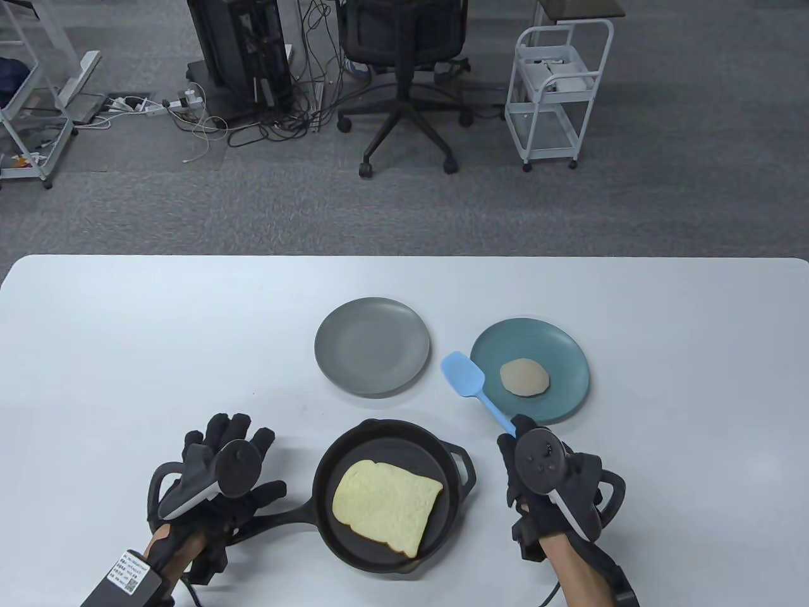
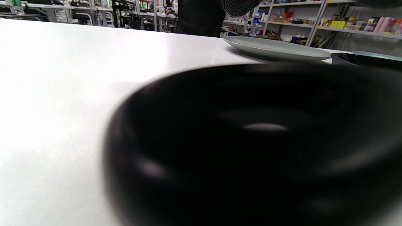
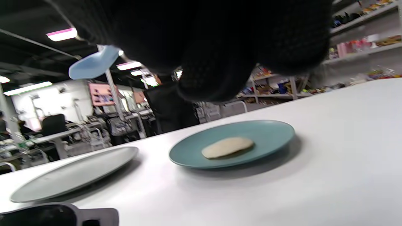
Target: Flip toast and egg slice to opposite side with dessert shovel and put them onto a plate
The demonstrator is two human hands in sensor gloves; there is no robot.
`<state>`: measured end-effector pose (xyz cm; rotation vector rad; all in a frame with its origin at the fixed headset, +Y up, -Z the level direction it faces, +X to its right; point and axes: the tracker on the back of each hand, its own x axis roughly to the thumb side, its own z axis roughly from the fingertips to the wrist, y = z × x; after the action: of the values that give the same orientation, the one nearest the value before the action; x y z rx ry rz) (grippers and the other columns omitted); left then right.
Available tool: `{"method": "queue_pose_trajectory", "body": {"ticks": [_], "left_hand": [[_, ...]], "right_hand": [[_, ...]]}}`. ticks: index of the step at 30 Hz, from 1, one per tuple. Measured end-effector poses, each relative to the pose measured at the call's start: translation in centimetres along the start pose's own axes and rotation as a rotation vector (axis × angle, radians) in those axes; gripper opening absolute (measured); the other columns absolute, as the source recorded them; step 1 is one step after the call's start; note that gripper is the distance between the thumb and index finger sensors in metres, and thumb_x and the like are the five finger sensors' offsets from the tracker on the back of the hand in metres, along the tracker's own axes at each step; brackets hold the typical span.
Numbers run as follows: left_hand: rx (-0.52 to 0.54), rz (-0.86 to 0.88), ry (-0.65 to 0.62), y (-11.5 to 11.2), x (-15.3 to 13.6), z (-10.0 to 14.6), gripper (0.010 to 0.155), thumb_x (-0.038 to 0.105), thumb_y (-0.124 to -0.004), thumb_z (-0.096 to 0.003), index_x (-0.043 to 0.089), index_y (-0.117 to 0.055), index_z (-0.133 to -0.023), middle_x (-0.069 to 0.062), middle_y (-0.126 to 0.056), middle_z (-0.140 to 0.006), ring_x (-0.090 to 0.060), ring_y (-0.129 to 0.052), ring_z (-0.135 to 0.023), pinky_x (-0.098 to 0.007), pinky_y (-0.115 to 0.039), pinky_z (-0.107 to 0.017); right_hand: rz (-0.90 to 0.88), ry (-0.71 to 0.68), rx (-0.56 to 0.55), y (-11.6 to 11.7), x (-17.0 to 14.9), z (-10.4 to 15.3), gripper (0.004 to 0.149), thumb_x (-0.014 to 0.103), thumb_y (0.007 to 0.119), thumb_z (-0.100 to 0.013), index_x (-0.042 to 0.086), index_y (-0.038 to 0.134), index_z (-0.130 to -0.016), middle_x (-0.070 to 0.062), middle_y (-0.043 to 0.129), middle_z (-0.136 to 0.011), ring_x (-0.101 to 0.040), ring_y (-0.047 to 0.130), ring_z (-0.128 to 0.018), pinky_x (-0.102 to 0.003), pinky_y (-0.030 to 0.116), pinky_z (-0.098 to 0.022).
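Right hand (image 1: 537, 471) grips light-blue silicone dessert shovel (image 1: 471, 384), blade raised between the plates. Left hand (image 1: 218, 471) fingers spread, flat beside black cast-iron skillet (image 1: 455, 471) handle. Toast slice (image 1: 385, 506) in skillet; round egg slice (image 1: 524, 377) on teal plate (image 1: 569, 360).

The left hand (image 1: 224, 471) lies low on the table with its fingers spread and straight, palm down, while the right hand (image 1: 537, 471), held upright beside it, curls its fingers round the spatula's (image 1: 471, 386) handle.
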<state>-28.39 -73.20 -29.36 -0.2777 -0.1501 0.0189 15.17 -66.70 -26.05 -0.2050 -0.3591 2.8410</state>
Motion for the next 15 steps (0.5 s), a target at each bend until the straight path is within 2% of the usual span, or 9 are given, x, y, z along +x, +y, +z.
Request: {"method": "queue_pose_trajectory", "body": {"ticks": [4,8,15], "left_hand": [[0.007,0.018,0.004,0.1,-0.3,0.0,0.094,0.074,-0.054,-0.0277,0.035,-0.036,-0.111,-0.009,-0.02,-0.123,-0.044,-0.014,-0.113,-0.067,-0.018,-0.079],[0.033,0.036,-0.011,0.5,-0.3,0.4,0.094,0.074,-0.055,-0.0278,0.035,-0.036,-0.111,-0.009,-0.021,-0.123,-0.044,-0.015,-0.113,-0.065,-0.02,-0.08],[0.036,0.052,-0.125,0.7,1.0,1.3,0.094,0.075,-0.054,-0.0281,0.033,-0.037,-0.111,-0.01,-0.026,-0.123,-0.044,-0.021,-0.113,-0.06,-0.026,-0.081]], "right_hand": [[-0.025,-0.071,-0.057,0.5,-0.5,1.4,0.051,0.056,0.081,-0.041,0.019,0.093,-0.074,0.014,0.101,-0.029,-0.013,0.106,-0.025,-0.037,0.089,-0.024],[-0.052,-0.11,-0.079,0.4,-0.6,2.2,0.052,0.058,0.081,-0.039,0.019,0.094,-0.071,0.014,0.1,-0.027,-0.013,0.106,-0.024,-0.037,0.089,-0.024],[-0.077,-0.105,-0.084,0.3,-0.9,2.5,0.052,0.057,0.081,-0.04,0.019,0.093,-0.072,0.014,0.1,-0.027,-0.013,0.107,-0.026,-0.037,0.089,-0.024]]}}
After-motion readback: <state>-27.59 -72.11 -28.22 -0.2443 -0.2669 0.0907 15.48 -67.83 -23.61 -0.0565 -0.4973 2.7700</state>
